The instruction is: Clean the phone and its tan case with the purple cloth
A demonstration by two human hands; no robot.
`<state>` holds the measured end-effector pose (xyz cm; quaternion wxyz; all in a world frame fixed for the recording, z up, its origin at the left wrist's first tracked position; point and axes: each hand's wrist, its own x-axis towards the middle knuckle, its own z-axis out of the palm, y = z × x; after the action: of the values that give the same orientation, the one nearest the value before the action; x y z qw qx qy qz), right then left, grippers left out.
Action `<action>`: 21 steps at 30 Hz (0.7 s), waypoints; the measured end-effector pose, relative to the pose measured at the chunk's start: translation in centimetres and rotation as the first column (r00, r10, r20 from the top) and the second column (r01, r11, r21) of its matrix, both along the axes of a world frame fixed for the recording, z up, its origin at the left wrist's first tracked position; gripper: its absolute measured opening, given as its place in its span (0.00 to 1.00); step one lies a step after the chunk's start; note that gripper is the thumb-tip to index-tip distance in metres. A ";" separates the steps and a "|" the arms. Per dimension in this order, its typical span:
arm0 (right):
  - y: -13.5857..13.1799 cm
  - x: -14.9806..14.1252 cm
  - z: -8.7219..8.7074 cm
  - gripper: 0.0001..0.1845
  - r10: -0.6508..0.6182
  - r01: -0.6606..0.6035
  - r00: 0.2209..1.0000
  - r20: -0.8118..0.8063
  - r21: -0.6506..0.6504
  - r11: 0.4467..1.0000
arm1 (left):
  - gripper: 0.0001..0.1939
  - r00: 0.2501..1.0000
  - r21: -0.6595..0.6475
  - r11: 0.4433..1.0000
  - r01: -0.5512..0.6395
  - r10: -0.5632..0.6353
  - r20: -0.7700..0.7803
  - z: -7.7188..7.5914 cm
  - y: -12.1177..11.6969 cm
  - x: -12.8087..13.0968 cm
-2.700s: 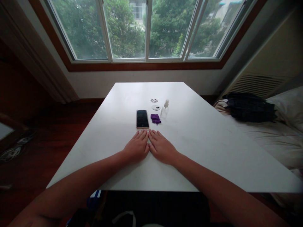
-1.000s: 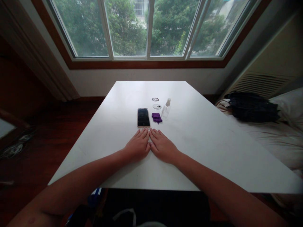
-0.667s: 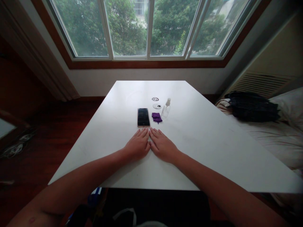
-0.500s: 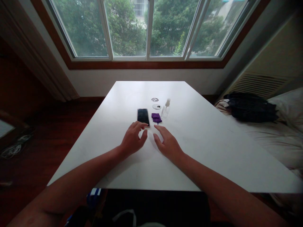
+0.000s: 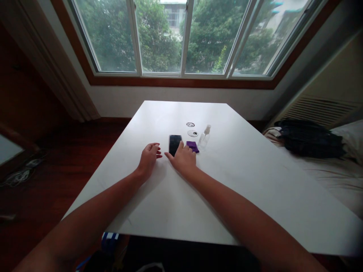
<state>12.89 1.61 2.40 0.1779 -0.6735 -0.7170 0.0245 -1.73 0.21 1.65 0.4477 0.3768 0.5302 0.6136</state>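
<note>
A dark-screened smartphone (image 5: 175, 142) lies on the white table, its near end partly hidden by my right hand (image 5: 184, 159). My right thumb and index finger are spread around that end, the thumb to its left and the index at its right edge; a firm grip is not visible. My left hand (image 5: 148, 159) rests to the left of the phone, its loosely bent fingers apart and empty. Just beyond my right hand lies a folded purple cloth (image 5: 193, 146). Beside the cloth stands a clear spray bottle (image 5: 204, 139) with a white top.
Two small round pieces, a far one (image 5: 190, 124) and a nearer one (image 5: 193, 133), lie behind the cloth. The white table (image 5: 249, 189) reaches toward a window (image 5: 161, 37). Dark clothing (image 5: 309, 139) lies on a bed to the right.
My right hand has moved left and over the phone's near end. My left hand has drawn back from the phone to the left. The view has shifted slightly.
</note>
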 end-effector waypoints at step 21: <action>-2.1 8.2 -2.3 0.47 0.425 -0.368 0.799 -0.426 0.213 0.905 | 0.22 0.973 -0.037 0.976 0.216 -0.218 -0.073 0.0 0.6 1.4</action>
<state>21.06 -0.49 0.11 0.3745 -0.4709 -0.7787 0.1779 -0.35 0.78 1.67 0.4967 0.4493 0.5115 0.5384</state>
